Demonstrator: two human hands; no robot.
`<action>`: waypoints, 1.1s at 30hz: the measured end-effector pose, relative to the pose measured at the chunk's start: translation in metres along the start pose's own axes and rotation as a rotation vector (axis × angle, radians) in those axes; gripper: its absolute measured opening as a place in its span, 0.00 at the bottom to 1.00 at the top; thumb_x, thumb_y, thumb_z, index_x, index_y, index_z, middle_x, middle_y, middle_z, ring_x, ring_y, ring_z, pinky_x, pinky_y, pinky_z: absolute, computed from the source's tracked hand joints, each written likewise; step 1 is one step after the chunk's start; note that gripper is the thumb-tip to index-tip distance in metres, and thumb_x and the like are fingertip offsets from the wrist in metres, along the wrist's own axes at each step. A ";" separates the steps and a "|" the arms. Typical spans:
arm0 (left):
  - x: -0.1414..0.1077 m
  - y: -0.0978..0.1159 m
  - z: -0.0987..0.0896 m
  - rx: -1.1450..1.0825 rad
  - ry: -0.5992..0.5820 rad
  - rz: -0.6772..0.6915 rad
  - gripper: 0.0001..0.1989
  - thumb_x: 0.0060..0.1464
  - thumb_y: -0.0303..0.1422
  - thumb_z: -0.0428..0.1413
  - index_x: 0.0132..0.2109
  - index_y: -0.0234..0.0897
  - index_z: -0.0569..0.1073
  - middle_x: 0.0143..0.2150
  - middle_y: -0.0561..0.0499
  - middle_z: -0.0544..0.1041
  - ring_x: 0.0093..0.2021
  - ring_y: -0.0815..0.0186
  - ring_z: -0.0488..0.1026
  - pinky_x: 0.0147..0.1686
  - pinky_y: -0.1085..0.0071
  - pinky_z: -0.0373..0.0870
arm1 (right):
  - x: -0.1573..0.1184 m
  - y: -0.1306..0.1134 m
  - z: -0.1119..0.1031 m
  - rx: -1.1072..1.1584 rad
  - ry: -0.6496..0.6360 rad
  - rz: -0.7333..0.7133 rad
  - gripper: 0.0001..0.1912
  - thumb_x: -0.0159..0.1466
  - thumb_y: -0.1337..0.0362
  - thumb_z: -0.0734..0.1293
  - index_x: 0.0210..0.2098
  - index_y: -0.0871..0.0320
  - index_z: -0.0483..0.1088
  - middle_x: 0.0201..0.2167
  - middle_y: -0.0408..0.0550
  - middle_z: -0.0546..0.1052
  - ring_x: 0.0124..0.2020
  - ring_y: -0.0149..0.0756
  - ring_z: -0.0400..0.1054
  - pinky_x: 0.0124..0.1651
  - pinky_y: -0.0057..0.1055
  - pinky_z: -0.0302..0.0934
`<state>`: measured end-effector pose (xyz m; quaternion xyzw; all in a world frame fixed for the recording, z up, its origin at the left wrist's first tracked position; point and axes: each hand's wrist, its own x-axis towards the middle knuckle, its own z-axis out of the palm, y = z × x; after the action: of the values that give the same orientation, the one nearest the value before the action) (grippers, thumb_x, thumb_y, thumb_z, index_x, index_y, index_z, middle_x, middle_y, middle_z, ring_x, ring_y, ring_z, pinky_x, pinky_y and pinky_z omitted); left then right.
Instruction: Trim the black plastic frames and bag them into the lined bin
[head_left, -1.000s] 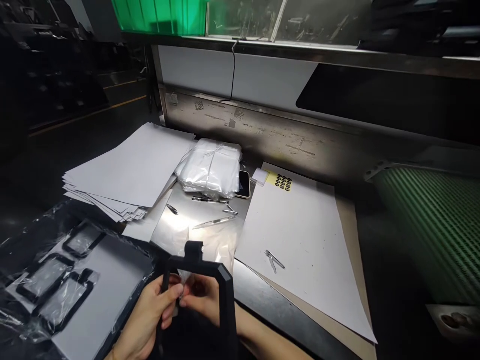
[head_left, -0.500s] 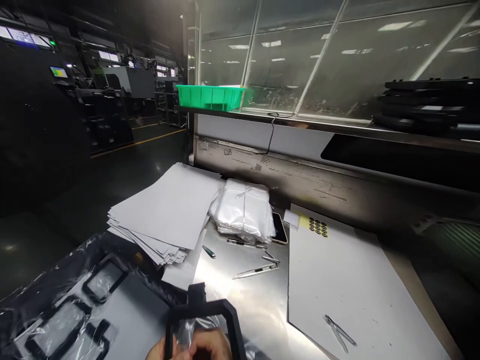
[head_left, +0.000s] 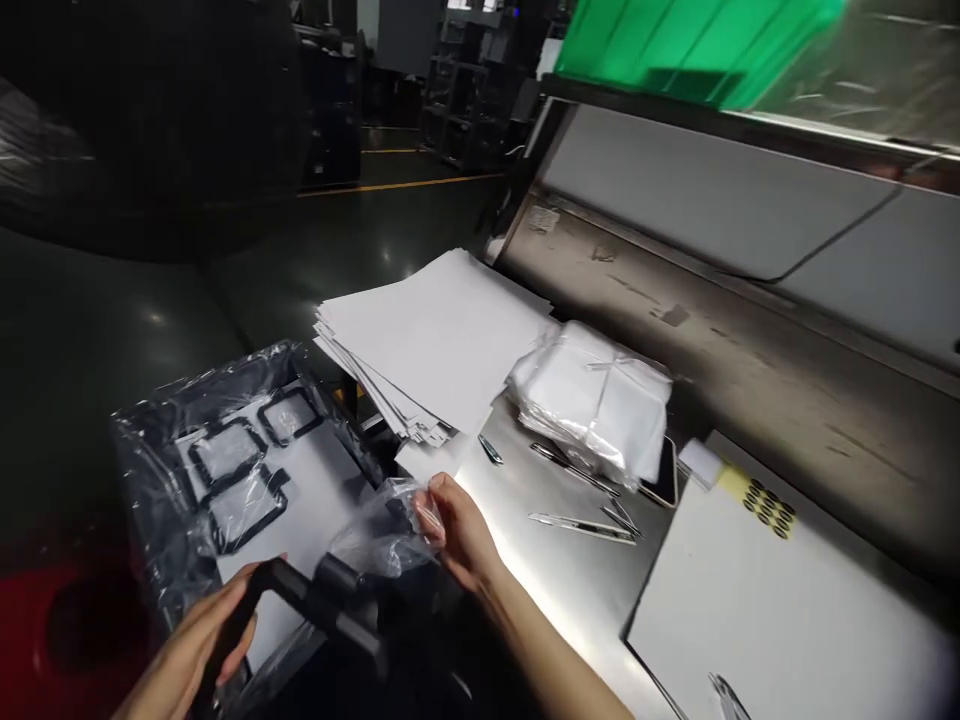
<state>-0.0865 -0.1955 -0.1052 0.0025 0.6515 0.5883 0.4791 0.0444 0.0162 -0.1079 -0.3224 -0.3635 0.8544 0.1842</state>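
My left hand (head_left: 206, 630) grips a black plastic frame (head_left: 296, 592) by one side; the frame is tilted and blurred along its near edge. My right hand (head_left: 459, 530) pinches a clear plastic bag (head_left: 382, 530) that spreads out leftward, close to the frame. Whether the frame is partly inside the bag I cannot tell. Below and left of both hands stands a box (head_left: 135, 470) lined with clear film. Several bagged black frames (head_left: 229, 455) lie in it on a white sheet (head_left: 319, 480).
A stack of white paper (head_left: 442, 340) and a tied bundle of clear bags (head_left: 600, 390) lie on the metal table (head_left: 517, 500). Beside them are a pen (head_left: 574, 468), a craft knife (head_left: 581, 527), a phone (head_left: 664, 475) and a white board (head_left: 765, 610). A green tray (head_left: 675, 50) sits above.
My view has turned left and down, bringing the box into fuller view. My hands, close together at the frame before, have moved apart, the left on the frame, the right on the bag.
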 end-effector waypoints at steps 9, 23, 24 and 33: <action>0.020 -0.011 0.016 0.223 -0.217 0.020 0.11 0.47 0.30 0.55 0.41 0.34 0.69 0.27 0.55 0.72 0.15 0.77 0.62 0.12 0.78 0.55 | 0.004 -0.006 0.043 -0.589 -0.543 0.198 0.10 0.58 0.59 0.60 0.25 0.58 0.56 0.21 0.43 0.69 0.15 0.26 0.57 0.18 0.24 0.49; -0.004 -0.044 -0.045 0.092 -0.106 -0.109 0.13 0.48 0.30 0.53 0.43 0.33 0.66 0.31 0.53 0.73 0.25 0.71 0.69 0.22 0.73 0.64 | -0.071 0.116 0.049 -1.054 -0.756 -0.194 0.07 0.56 0.66 0.58 0.30 0.58 0.66 0.23 0.43 0.71 0.23 0.27 0.64 0.28 0.20 0.58; -0.003 -0.048 -0.045 0.088 -0.087 -0.120 0.10 0.49 0.32 0.52 0.40 0.32 0.68 0.28 0.55 0.73 0.25 0.70 0.69 0.24 0.72 0.65 | -0.069 0.124 0.058 -1.009 -0.790 -0.191 0.07 0.55 0.67 0.58 0.29 0.58 0.67 0.23 0.42 0.71 0.22 0.26 0.63 0.27 0.19 0.58; 0.005 -0.036 -0.063 0.142 0.062 -0.346 0.14 0.50 0.40 0.49 0.32 0.32 0.68 0.25 0.52 0.76 0.22 0.69 0.72 0.20 0.72 0.64 | 0.011 0.089 0.061 -1.056 -0.513 -0.126 0.11 0.59 0.68 0.54 0.29 0.63 0.66 0.18 0.42 0.65 0.19 0.25 0.57 0.22 0.20 0.53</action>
<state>-0.1085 -0.2516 -0.1454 -0.0940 0.6964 0.4494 0.5515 -0.0120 -0.0678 -0.1460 -0.1311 -0.7911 0.5958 -0.0447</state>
